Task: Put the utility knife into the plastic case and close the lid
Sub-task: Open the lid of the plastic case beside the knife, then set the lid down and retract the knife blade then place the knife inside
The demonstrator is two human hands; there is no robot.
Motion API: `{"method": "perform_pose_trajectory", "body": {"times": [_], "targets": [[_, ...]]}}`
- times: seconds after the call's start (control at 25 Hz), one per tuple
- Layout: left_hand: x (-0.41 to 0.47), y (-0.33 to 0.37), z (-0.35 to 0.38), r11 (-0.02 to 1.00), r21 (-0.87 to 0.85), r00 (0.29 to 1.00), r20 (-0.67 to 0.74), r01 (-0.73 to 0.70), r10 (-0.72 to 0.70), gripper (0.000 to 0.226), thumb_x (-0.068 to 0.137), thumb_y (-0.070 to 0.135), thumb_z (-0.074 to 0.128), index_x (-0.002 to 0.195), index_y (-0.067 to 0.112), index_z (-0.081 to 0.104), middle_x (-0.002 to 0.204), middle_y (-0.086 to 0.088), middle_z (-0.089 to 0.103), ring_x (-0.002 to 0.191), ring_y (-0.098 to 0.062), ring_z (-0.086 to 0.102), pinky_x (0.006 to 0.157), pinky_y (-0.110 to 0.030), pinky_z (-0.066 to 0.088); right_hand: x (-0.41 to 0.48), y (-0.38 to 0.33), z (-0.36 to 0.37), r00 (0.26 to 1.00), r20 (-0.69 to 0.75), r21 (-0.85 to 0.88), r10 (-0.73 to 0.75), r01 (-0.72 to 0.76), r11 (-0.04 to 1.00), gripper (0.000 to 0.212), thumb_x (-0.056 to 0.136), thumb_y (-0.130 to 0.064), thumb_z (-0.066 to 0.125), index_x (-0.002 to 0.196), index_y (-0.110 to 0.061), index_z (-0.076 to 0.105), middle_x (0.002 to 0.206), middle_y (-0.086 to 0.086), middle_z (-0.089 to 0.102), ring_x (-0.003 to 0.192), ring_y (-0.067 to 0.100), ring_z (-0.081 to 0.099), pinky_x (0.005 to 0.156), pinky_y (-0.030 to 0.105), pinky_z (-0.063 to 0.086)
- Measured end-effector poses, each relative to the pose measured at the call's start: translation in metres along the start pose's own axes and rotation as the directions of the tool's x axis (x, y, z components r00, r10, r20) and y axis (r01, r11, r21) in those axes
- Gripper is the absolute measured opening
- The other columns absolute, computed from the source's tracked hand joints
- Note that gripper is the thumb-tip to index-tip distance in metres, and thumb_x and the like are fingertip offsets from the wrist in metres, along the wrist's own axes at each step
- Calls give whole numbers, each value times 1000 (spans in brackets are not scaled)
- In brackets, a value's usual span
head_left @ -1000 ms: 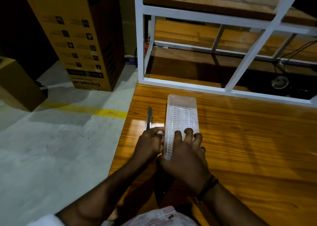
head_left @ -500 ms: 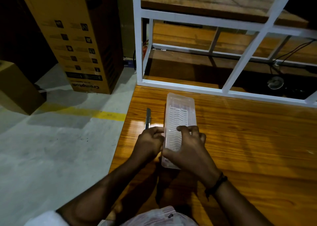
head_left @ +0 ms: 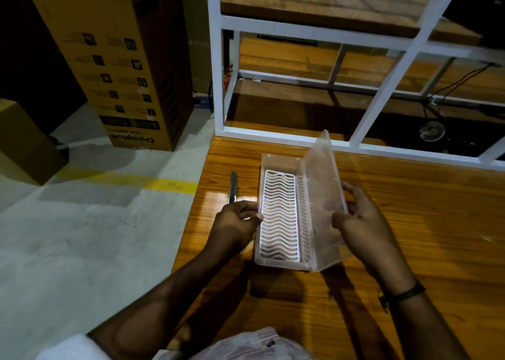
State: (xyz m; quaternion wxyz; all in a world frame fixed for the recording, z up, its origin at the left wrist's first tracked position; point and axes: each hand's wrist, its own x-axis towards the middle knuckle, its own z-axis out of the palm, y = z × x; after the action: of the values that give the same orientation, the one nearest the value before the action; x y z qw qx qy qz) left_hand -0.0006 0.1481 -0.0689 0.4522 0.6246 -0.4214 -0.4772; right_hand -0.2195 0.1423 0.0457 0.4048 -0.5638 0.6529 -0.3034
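A clear plastic case (head_left: pixel 273 163) lies lengthwise on the wooden table, its base holding a white wavy grid insert (head_left: pixel 278 217). Its transparent lid (head_left: pixel 322 185) stands tilted up on the right side, hinged along the case's right edge. My right hand (head_left: pixel 360 223) grips the lid's free edge. My left hand (head_left: pixel 235 223) pinches the base's left rim. A slim grey utility knife (head_left: pixel 233 186) lies on the table just left of the case, its near end hidden behind my left hand.
The wooden table (head_left: pixel 410 250) ends close to the knife on the left, with concrete floor beyond. A white metal frame (head_left: pixel 218 86) stands at the table's far edge. A tall cardboard box (head_left: pixel 114 59) and a smaller box (head_left: pixel 24 146) stand on the floor.
The lid was shut under both hands; my right hand has now swung it up and over to the right, exposing the white insert. My left hand stayed on the left rim.
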Motion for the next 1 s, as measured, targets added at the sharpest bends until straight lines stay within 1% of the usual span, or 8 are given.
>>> {"method": "perform_pose_trajectory", "body": {"times": [0.12,0.32,0.44,0.56,0.76,0.84,0.92,1.0], "targets": [[-1,1,0,999,-17,1000,-7,29,-29,35,78,36,73,109,20,76,104,-1,81,98,-26,77,86,-53,63,10,18,-7,998,-46,-34,35,-36,999,79,85,-2,64,147,-42,36,117,-4,66,101,21,67,83,52,60],[-1,-3,0,1000,-27,1000,-18,15,-16,19,91,20,72,109,19,77,103,-3,81,95,-29,77,68,-35,60,23,49,-4,988,-152,-276,0,-43,960,80,90,0,59,156,-32,28,133,11,60,101,30,63,70,35,52],[-1,-1,0,999,-24,999,-35,29,-29,21,87,23,74,107,20,77,102,-1,81,96,-26,78,76,-44,65,33,68,-5,980,-197,-425,-37,-51,904,72,90,-2,57,154,-24,35,141,20,53,110,38,61,78,40,56],[-3,2,0,999,-21,999,-24,42,-43,31,78,34,74,107,21,77,102,0,81,96,-24,78,83,-53,64,43,80,-10,975,-212,-507,70,-171,845,66,88,-5,58,150,-23,43,145,23,42,121,43,53,93,50,54],[-7,5,-2,999,21,996,-77,44,-42,15,88,19,77,104,19,78,99,-1,81,94,-23,78,79,-47,66,41,92,-3,966,-179,-648,186,-258,716,57,83,-23,73,135,-25,52,137,20,39,126,45,38,102,51,41],[-8,7,-6,997,35,993,-98,65,-62,13,87,19,79,101,18,77,94,-3,81,86,-24,79,75,-47,66,38,95,-2,970,-182,-734,164,-245,633,59,80,-32,74,134,-29,50,136,19,40,126,44,37,105,54,36],[-9,9,-14,992,95,985,-157,82,-66,12,87,21,79,98,19,74,88,-5,78,76,-26,77,68,-49,66,37,98,-1,976,-178,-780,125,-218,587,59,79,-36,73,133,-31,49,133,18,41,124,44,38,105,56,34],[-5,7,-25,951,307,974,-225,45,26,14,87,26,77,98,19,72,90,-6,75,79,-25,74,70,-43,64,38,101,-1,976,-186,-766,115,-217,605,62,78,-37,74,134,-32,49,134,18,41,124,43,38,105,56,33]]}}
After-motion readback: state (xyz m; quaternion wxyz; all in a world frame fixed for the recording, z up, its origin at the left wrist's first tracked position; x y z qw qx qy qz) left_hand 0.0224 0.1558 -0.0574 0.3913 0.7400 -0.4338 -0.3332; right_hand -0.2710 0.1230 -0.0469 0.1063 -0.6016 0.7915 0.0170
